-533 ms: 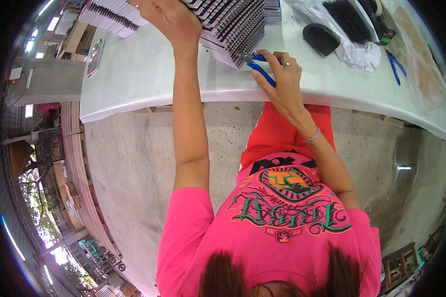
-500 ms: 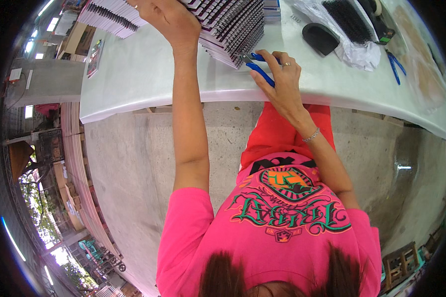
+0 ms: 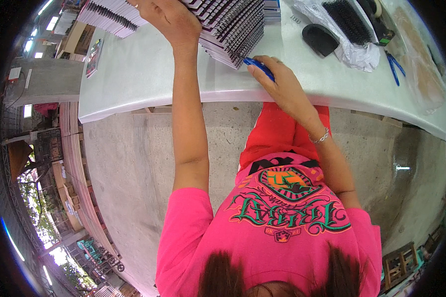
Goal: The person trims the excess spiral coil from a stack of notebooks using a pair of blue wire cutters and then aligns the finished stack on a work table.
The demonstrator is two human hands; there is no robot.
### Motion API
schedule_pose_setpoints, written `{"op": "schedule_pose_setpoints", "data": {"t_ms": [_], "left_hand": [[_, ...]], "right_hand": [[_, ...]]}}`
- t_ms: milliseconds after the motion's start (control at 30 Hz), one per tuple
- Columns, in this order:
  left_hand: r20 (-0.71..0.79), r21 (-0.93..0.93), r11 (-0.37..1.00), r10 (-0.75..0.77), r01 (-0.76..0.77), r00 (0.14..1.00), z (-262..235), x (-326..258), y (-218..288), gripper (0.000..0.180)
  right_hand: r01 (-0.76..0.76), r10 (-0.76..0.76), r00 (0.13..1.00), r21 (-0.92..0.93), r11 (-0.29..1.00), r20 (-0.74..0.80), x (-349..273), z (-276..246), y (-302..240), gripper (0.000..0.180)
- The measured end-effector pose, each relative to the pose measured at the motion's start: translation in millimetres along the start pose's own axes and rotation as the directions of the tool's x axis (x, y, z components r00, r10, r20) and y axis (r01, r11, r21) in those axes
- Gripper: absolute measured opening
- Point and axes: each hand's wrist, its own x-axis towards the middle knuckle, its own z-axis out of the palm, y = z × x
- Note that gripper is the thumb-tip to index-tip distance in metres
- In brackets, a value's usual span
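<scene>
A stack of spiral-bound notebooks [image 3: 235,29] with dark wire coils stands at the top middle of the white table. My right hand [image 3: 282,81] is closed around blue-handled wire cutters [image 3: 260,67], whose tip is at the stack's near corner, by the coil ends. The jaws are hard to make out against the coils. My left hand [image 3: 171,22] is at the stack's left side, its fingers mostly cut off by the upper edge, so its grip cannot be seen. Another pile of spiral-bound notebooks [image 3: 111,20] lies to its left.
On the right of the table [image 3: 134,94] are a black rounded object [image 3: 321,39], black wire coils [image 3: 349,22] on white plastic wrap, and a second blue-handled tool [image 3: 394,68]. A loose wire bit [image 3: 295,19] lies near them. A printed sheet [image 3: 94,58] is at the left edge.
My right hand has closed the spread handles of the wire cutters together at the stack's corner, and its wrist has turned. My left hand stays in place.
</scene>
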Motion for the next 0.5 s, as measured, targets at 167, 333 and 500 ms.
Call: {"op": "schedule_pose_setpoints", "data": {"t_ms": [167,333,500], "left_hand": [[-0.026,-0.041,0.999,-0.007,0.006,1.000,4.3,3.1,0.5,0.059],[-0.019,-0.030,0.999,-0.018,0.017,1.000,3.5,1.3,0.0,0.059],[-0.030,-0.080,0.997,-0.020,0.017,0.999,4.9,0.7,-1.8,0.059]], "right_hand": [[0.183,-0.318,0.900,-0.404,0.896,-0.299,-9.9,20.7,13.1,0.047],[0.198,-0.325,0.898,-0.386,0.901,-0.298,-7.5,29.9,21.0,0.047],[0.137,-0.184,0.965,-0.240,0.961,-0.187,-4.7,31.8,19.3,0.047]]}}
